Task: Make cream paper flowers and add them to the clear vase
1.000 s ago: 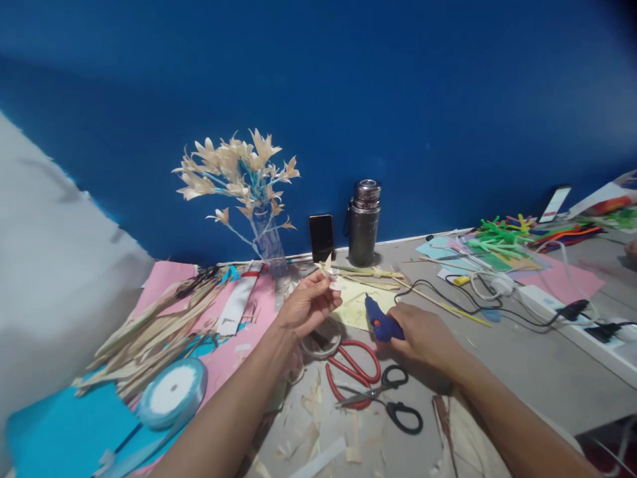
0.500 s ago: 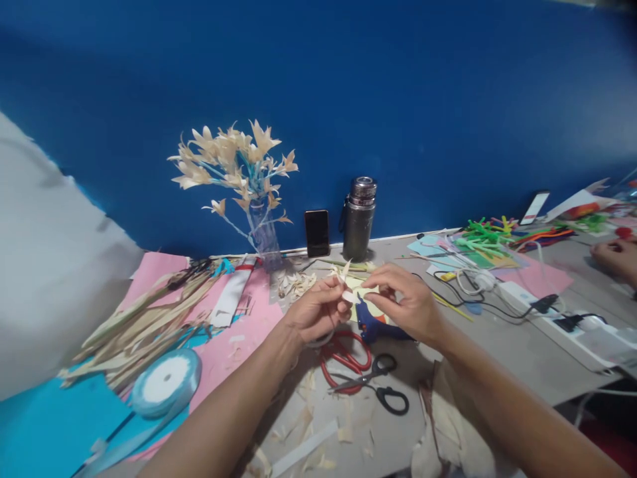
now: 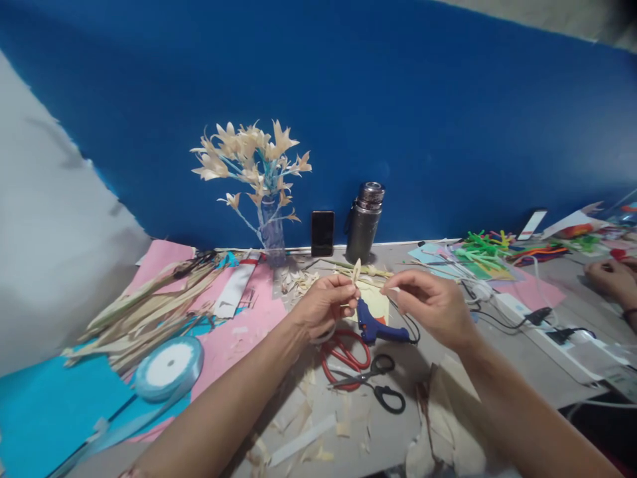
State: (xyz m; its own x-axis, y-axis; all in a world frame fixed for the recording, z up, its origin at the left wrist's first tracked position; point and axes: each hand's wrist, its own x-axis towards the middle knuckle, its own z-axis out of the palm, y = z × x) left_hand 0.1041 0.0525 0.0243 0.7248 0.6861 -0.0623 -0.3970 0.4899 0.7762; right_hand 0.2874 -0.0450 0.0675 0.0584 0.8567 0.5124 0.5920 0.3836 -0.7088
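Note:
In my left hand a small pale husk petal stands upright, pinched between thumb and fingers. To the right of it my right hand is apart from the petal, thumb and fingertips closed in a pinch; whatever they hold is too small to make out. A blue glue gun lies on the table between and below the hands, its nozzle near my left fingers. Closer to me are black-handled scissors, crossing a pair with red handles.
Husk flowers stand in a clear bottle near the blue wall, beside a phone and a flask. Dried husks and a ribbon roll lie left. A power strip and another person's hand are right.
My right hand has drawn away to the right from my left hand. The petal in my left hand now points more upright. The view has shifted slightly.

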